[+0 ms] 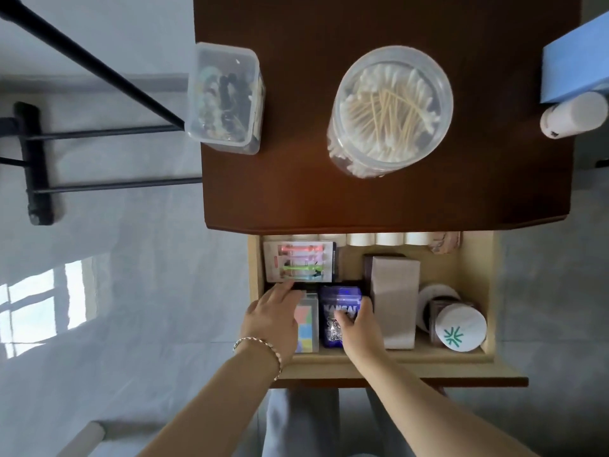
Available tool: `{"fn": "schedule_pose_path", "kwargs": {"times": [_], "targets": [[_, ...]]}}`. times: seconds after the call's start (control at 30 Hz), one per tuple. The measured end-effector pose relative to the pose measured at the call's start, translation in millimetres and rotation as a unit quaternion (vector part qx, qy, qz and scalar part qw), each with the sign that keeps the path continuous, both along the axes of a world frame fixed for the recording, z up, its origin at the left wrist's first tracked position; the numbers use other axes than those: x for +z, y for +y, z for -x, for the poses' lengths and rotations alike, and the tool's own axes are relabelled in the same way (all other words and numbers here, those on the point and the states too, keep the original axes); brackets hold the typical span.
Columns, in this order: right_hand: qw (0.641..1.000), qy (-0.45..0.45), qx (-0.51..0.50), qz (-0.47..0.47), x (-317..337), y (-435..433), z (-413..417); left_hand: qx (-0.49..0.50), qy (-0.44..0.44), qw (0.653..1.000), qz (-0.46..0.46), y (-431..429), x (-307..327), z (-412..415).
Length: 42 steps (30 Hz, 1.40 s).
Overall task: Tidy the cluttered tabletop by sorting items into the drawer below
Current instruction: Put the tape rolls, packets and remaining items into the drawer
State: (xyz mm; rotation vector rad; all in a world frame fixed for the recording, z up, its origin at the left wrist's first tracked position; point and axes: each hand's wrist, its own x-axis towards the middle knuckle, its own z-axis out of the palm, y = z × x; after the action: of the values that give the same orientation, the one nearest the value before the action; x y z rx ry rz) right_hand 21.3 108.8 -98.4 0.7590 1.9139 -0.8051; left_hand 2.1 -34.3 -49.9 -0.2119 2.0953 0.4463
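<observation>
The drawer (487,278) stands pulled out below the brown tabletop (362,199), and both hands reach into its left half; the left hand (273,313), a bracelet (260,344) on its wrist, lies flat with its fingers straight and close together, their tips at the near edge of a pack of coloured tools (300,262) that lies in the far left corner; under its palm sits a clear box with pastel shapes (309,324), partly hidden; just beside that box stands the blue pouch (336,303), and the right hand (361,324) pinches it, thumb on its printed front and fingers curled over its right top corner; to the right of the pouch, touching the hand, lies a tall white carton (395,298); further right is a round white lid with a green mark (461,328), with another white round thing behind it; a row of white rolls (389,239) runs along the back wall, half under the tabletop; on the tabletop stand a clear lidded box of small trinkets (224,97) at the left edge, a round clear jar of cotton swabs (392,110) in the middle, and, well apart at the right edge, a blue box (576,70) with a white bottle (573,115) just beside it.
</observation>
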Motion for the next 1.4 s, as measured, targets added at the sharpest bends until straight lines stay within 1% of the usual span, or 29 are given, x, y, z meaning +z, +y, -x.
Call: {"fn": "schedule_pose_path", "kwargs": {"times": [0.07,0.1,0.13,0.2,0.27,0.3,0.4,0.5,0.53,0.6,0.7,0.77,0.8,0.87,0.97,1.03,1.1,1.17,1.27,1.4], "targets": [[1.000,-0.014,-0.015,0.000,-11.6,-4.0,-2.5,-0.053,-0.022,0.998,0.007,-2.6,-9.8,-4.8],[1.000,-0.014,-0.006,-0.007,-14.6,-5.8,-3.1,-0.062,-0.027,0.998,0.012,-2.7,-12.6,-5.8],[0.999,-0.010,0.016,-0.029,-15.9,-8.6,-3.8,-0.058,-0.029,0.998,0.016,-3.8,-15.0,-6.4],[0.991,0.008,0.082,-0.102,-11.7,-12.6,-7.4,-0.044,-0.027,0.998,0.018,-4.1,-16.5,-8.6],[0.978,0.019,0.158,-0.134,-3.7,-14.2,-9.7,-0.033,-0.027,0.999,0.010,-4.0,-17.0,-11.1],[0.975,0.021,0.177,-0.132,-1.6,-14.3,-10.1,-0.027,-0.033,0.999,0.001,-4.9,-17.4,-11.6],[0.975,0.000,0.189,-0.119,-0.7,-13.0,-5.3,0.001,-0.056,0.998,-0.024,-5.7,-17.4,-6.8],[0.964,-0.066,0.238,-0.096,5.3,-9.8,6.2,0.014,-0.075,0.997,-0.026,-4.6,-8.1,1.9],[0.956,-0.089,0.267,-0.083,10.3,-8.2,12.3,0.023,-0.066,0.997,-0.023,-4.3,-3.8,3.8],[0.952,-0.083,0.291,-0.041,31.9,4.8,34.1,0.037,-0.029,0.999,-0.026,4.3,15.1,17.1],[0.963,-0.011,0.266,0.031,72.0,30.9,64.0,0.046,0.025,0.998,-0.042,24.1,46.4,38.9],[0.978,0.072,0.194,0.037,102.5,60.4,87.0,0.021,0.075,0.995,-0.068,47.1,72.0,59.1],[0.980,0.118,0.160,0.018,113.4,73.0,95.7,0.017,0.102,0.990,-0.092,56.8,81.9,65.7],[0.970,0.212,0.107,-0.045,145.8,114.9,124.6,0.009,0.176,0.972,-0.153,89.8,106.6,94.9],[0.937,0.310,0.092,-0.134,167.1,159.9,161.1,0.019,0.241,0.950,-0.197,126.1,131.3,138.3],[0.917,0.329,0.137,-0.179,165.9,176.8,181.9,0.029,0.265,0.944,-0.192,143.0,141.2,164.8],[0.913,0.311,0.169,-0.201,154.9,189.1,200.7,0.044,0.285,0.941,-0.178,159.4,143.3,189.6],[0.925,0.285,0.146,-0.204,139.4,193.8,218.4,0.047,0.302,0.936,-0.175,173.3,139.4,211.5],[0.931,0.296,0.104,-0.189,118.4,191.6,237.6,0.025,0.311,0.937,-0.160,193.0,130.4,242.8],[0.932,0.310,0.074,-0.170,100.4,194.1,241.8,-0.001,0.273,0.949,-0.156,227.6,116.7,274.6]]}}
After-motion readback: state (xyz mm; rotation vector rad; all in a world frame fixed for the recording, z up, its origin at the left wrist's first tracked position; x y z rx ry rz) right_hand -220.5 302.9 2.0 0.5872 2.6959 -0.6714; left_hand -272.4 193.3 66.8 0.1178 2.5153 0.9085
